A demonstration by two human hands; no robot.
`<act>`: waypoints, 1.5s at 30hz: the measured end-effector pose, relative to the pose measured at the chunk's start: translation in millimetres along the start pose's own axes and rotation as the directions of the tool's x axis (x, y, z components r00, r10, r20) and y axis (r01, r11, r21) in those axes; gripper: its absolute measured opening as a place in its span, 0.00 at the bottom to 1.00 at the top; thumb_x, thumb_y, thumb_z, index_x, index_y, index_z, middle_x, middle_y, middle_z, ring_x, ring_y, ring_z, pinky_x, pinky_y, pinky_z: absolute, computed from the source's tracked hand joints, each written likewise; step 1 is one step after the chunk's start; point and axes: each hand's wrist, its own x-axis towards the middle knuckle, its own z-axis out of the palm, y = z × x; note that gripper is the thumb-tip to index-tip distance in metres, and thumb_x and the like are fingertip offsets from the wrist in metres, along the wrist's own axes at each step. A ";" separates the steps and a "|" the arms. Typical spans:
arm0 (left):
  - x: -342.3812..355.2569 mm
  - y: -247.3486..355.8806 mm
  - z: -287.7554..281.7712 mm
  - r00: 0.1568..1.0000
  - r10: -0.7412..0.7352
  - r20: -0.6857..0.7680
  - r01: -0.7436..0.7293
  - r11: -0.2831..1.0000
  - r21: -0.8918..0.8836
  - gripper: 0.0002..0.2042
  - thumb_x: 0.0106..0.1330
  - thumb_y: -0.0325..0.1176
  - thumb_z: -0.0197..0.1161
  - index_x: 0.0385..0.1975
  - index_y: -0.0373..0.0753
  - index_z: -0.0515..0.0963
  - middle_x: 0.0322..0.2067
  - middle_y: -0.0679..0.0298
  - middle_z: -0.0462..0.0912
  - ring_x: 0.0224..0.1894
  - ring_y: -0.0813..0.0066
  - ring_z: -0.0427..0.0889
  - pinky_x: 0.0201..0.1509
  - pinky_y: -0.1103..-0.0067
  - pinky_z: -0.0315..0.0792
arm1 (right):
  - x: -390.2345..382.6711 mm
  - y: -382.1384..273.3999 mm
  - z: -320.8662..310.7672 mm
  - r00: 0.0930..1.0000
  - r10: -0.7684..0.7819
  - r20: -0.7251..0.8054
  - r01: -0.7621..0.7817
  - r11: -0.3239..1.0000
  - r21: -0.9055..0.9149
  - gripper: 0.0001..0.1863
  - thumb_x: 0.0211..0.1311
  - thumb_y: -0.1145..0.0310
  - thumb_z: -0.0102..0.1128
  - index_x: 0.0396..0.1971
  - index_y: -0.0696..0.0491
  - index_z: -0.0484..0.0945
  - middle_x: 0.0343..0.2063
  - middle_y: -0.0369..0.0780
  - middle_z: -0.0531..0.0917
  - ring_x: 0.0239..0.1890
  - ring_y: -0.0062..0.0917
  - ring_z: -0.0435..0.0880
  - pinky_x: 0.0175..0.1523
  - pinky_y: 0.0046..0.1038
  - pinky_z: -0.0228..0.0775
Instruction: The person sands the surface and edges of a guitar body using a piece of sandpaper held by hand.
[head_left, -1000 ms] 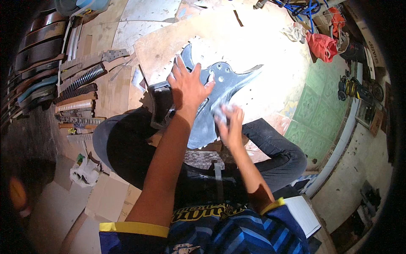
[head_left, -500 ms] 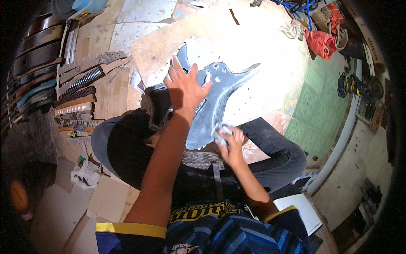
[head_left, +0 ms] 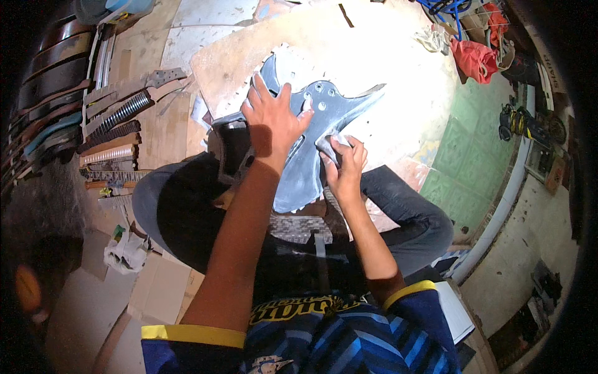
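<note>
A dark grey electric guitar body, streaked with white dust, lies in front of my crossed legs. It has pointed horns and several round holes near its far edge. My left hand rests on it with fingers spread, holding nothing. My right hand grips a small dusty grey sanding block against the body's right edge, at the inward curve below the right horn. The right fingers partly cover the block. Beside my left forearm is another dark, hollowed piece, partly hidden by the arm.
A pale board lies under and beyond the guitar body. Several guitar necks lie on the left, near a row of dark curved bodies. Red cloth and blue cable are at far right. Green floor tiles extend rightward.
My right hand has moved the sanding block away from me, from near the body's lower end up along its right edge. My left hand stays spread on the body.
</note>
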 end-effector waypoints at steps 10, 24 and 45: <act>-0.7 -0.4 3.6 1.000 0.002 -0.021 0.000 0.997 0.082 0.34 0.54 0.62 0.70 0.58 0.49 0.79 0.69 0.36 0.60 0.67 0.44 0.65 0.64 0.54 0.61 | 8.2 -1.3 14.1 0.985 0.055 -0.165 -0.064 0.997 -0.047 0.23 0.59 0.68 0.69 0.55 0.49 0.79 0.52 0.55 0.74 0.57 0.52 0.70 0.62 0.49 0.59; -0.1 -2.6 0.5 1.000 0.003 0.010 -0.003 0.999 0.039 0.35 0.53 0.56 0.72 0.60 0.45 0.76 0.69 0.33 0.58 0.68 0.40 0.65 0.64 0.51 0.63 | -44.8 11.4 -9.1 0.982 -0.045 0.183 0.029 0.996 0.086 0.21 0.55 0.71 0.72 0.51 0.47 0.81 0.53 0.53 0.75 0.59 0.50 0.71 0.63 0.48 0.58; -3.5 -2.6 3.8 1.000 0.004 -0.018 -0.003 1.000 0.023 0.33 0.56 0.59 0.68 0.58 0.46 0.78 0.69 0.33 0.58 0.67 0.40 0.64 0.63 0.49 0.62 | -6.1 27.3 13.1 0.996 -0.072 -0.056 0.074 0.997 0.031 0.26 0.51 0.73 0.70 0.53 0.51 0.78 0.51 0.58 0.73 0.57 0.54 0.70 0.63 0.51 0.59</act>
